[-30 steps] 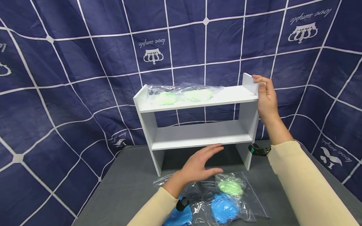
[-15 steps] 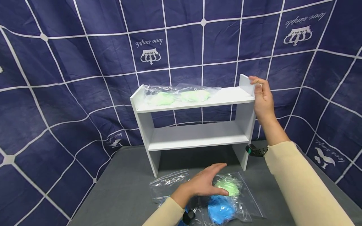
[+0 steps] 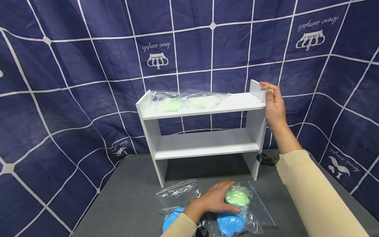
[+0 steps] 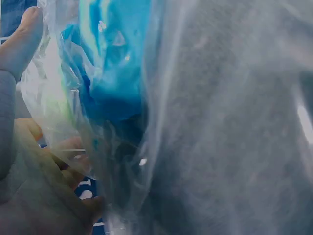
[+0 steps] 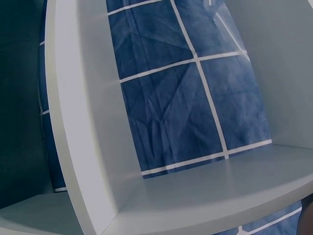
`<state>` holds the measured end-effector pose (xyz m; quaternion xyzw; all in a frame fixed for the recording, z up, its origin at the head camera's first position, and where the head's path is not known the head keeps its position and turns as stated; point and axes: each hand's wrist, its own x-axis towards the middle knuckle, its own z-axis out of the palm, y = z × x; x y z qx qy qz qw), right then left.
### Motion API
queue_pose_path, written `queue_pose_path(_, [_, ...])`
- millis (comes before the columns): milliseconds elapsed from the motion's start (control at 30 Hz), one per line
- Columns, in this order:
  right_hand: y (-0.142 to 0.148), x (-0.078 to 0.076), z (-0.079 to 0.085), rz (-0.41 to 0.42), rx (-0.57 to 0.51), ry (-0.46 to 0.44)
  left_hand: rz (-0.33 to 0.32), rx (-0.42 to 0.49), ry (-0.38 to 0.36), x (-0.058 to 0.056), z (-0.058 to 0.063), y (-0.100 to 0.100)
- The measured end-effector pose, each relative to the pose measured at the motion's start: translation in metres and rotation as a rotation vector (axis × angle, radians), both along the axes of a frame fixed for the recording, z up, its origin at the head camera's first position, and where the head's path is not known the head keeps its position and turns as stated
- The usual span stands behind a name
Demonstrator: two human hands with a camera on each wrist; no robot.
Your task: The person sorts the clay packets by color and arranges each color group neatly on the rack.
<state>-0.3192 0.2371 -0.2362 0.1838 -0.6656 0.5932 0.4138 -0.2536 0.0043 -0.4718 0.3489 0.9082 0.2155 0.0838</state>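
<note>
My right hand [image 3: 275, 107] holds the upper right side panel of a white two-tier shelf [image 3: 205, 144], fingers over its top edge. In the right wrist view the shelf's boards [image 5: 93, 117] fill most of the picture. My left hand [image 3: 217, 198] is low over the table, fingers and thumb spread beside a clear zip bag holding a light green bundle [image 3: 238, 197]. Just below lies a bagged blue bundle [image 3: 231, 224]. In the left wrist view the thumb [image 4: 22, 41] and fingers stand around the clear plastic; contact is hard to tell.
Two clear bags with pale green contents [image 3: 204, 101] lie on the shelf's top board. Another bagged blue bundle [image 3: 171, 218] is partly behind my left forearm. A dark blue curtain with white lines [image 3: 103, 65] hangs behind the grey table [image 3: 127, 197].
My left hand has come down from in front of the shelf to the bags on the table. The right hand keeps its hold on the side panel.
</note>
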Motion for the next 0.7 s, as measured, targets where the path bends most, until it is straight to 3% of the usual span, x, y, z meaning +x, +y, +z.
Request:
queue_pose_path(167, [-0.0004,-0.0006,-0.0005,0.008,-0.009,0.006,0.034,0.013,-0.026,0.0002,-0.0045,-0.0002])
queue_pose_path(533, [-0.0014,-0.0005,-0.0003,-0.001,-0.008,0.008,0.065,0.085,-0.009,-0.0006,-0.0072,0.0011])
queue_pose_path(700, [0.0001,-0.0037,-0.002,-0.011,0.003,-0.009,0.121,0.125,-0.012,0.0008,-0.009,0.0023])
